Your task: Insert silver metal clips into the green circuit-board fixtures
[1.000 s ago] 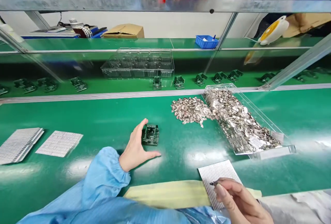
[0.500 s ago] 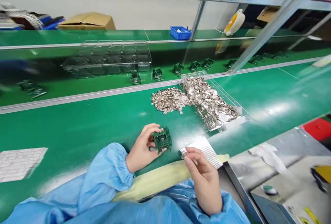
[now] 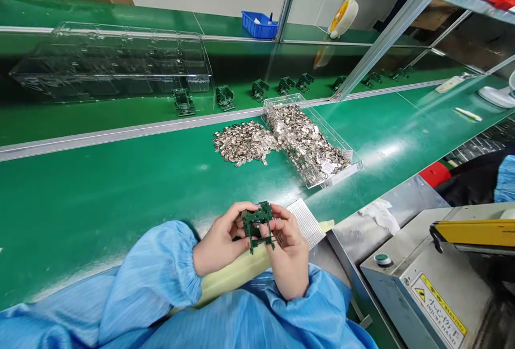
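A dark green plastic frame (image 3: 257, 221) is held up over the near edge of the green bench. My left hand (image 3: 223, 241) grips its left side between thumb and fingers. On its right side, my right hand (image 3: 287, 249) closes round the frame, with the thumb reaching into its opening. Any small part between the right fingers is hidden. Just right of my hands lies a white ribbed plate (image 3: 306, 224). Beyond them are a pile of small silvery metal pieces (image 3: 243, 142) and a clear tray of the same pieces (image 3: 311, 139).
Several green frames (image 3: 224, 97) line the back strip beside a clear compartment tray (image 3: 120, 64). A blue bin (image 3: 259, 25) is on the shelf. At right stands a machine with a warning label (image 3: 438, 308); a person's blue sleeve (image 3: 506, 180) shows behind.
My right hand has moved from the ribbed plate to the green frame and taken hold of it. The frame has turned in my left hand. The view has shifted to the right.
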Demonstrator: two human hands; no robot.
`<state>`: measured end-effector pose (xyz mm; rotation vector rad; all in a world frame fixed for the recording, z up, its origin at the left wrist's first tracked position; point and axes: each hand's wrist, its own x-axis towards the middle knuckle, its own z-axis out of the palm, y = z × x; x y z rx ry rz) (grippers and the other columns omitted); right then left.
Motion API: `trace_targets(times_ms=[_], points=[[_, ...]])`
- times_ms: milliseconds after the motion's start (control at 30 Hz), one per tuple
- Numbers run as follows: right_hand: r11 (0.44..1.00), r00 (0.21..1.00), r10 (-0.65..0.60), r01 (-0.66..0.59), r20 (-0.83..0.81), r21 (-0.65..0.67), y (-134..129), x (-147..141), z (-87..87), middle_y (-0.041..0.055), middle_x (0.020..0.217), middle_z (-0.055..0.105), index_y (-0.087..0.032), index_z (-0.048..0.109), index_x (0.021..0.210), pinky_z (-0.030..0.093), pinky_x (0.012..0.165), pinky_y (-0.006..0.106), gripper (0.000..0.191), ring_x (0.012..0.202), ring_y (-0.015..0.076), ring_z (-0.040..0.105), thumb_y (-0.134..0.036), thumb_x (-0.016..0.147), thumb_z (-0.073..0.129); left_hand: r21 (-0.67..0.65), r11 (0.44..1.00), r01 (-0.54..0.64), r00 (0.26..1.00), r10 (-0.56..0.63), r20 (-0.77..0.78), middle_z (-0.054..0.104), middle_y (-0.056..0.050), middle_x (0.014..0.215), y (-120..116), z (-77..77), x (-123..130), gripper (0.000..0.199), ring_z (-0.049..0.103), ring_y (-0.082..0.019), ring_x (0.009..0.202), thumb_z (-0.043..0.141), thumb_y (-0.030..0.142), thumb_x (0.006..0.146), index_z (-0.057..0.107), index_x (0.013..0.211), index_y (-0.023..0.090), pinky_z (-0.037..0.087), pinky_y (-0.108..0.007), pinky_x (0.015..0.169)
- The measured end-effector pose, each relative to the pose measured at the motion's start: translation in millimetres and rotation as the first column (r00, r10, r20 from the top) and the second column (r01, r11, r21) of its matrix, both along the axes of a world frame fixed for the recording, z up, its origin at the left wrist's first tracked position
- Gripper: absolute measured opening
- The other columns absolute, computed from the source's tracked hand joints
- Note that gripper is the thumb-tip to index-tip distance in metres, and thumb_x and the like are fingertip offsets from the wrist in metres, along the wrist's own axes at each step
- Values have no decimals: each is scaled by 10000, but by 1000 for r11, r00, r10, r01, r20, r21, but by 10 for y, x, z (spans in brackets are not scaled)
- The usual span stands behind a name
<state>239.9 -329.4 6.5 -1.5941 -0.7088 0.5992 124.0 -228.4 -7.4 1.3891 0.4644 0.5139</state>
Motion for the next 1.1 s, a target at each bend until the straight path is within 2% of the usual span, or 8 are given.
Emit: trace_targets(times_ms=[133, 200, 300, 467, 633, 800, 967, 1100], points=[[1000, 998, -14, 13, 63, 12, 2, -13, 8, 117, 1178, 591, -197, 661, 764, 452, 913, 411, 125, 1106, 273, 572, -309, 815, 683, 107, 994, 13, 1000, -12, -9, 626, -14, 901, -3, 14, -24, 360, 610, -121, 772, 609, 215, 871, 476, 1206, 217, 514, -217, 692], [1000, 997, -10, 9, 79, 13, -2, -24, 5, 111, 1153, 592, -193, 643, 769, 473, 852, 369, 140, 1067, 253, 586, -316, 831, 669, 182, 983, 6, 1000, -1, -24, 625, -25, 899, -3, 10, -34, 311, 605, -128, 774, 556, 254, 916, 478, 1215, 215, 506, -221, 688], [1000, 999, 17, -17, 42, -11, -13, -45, 14, 92, 1063, 610, -191, 624, 790, 483, 741, 317, 163, 912, 206, 609, -339, 858, 639, 237, 971, -11, 999, 21, -39, 618, -27, 876, -18, 2, -46, 272, 583, -124, 726, 512, 292, 944, 485, 1202, 212, 485, -212, 640], [999, 997, 36, -37, -68, -13, -19, -77, 83, 68, 906, 654, -184, 640, 818, 496, 713, 300, 179, 803, 185, 614, -357, 862, 625, 221, 972, -80, 995, 91, -44, 613, -29, 867, -70, -6, -58, 307, 578, -127, 714, 522, 323, 942, 474, 1224, 212, 479, -206, 620], [999, 983, -27, 30, -181, 12, 13, -97, 120, 28, 735, 652, -188, 640, 795, 511, 606, 270, 205, 662, 168, 620, -373, 777, 727, 214, 972, -93, 991, 111, -72, 624, -34, 858, -108, -2, -80, 308, 598, -141, 734, 541, 333, 931, 496, 1210, 211, 490, -211, 631], [997, 971, -52, 64, -235, 43, 19, -94, 91, 23, 726, 635, -192, 626, 715, 512, 606, 265, 227, 667, 163, 609, -357, 715, 782, 239, 967, -93, 989, 117, -89, 635, -32, 861, -130, 12, -93, 299, 611, -145, 740, 543, 326, 930, 509, 1206, 217, 489, -214, 640], [998, 954, -33, 45, -298, 33, 5, -107, 96, 19, 736, 656, -193, 629, 799, 502, 593, 248, 228, 658, 153, 613, -357, 733, 772, 227, 970, -85, 990, 108, -91, 635, -31, 870, -115, 40, -80, 297, 611, -143, 751, 543, 319, 931, 501, 1207, 219, 489, -212, 646], [998, 968, -49, 60, -247, 37, 7, -146, 96, 22, 783, 657, -195, 602, 843, 513, 615, 259, 250, 676, 154, 617, -384, 764, 746, 213, 973, -84, 990, 106, -94, 635, -42, 910, -99, 49, -66, 296, 618, -154, 794, 539, 279, 924, 497, 1210, 215, 502, -220, 662]])
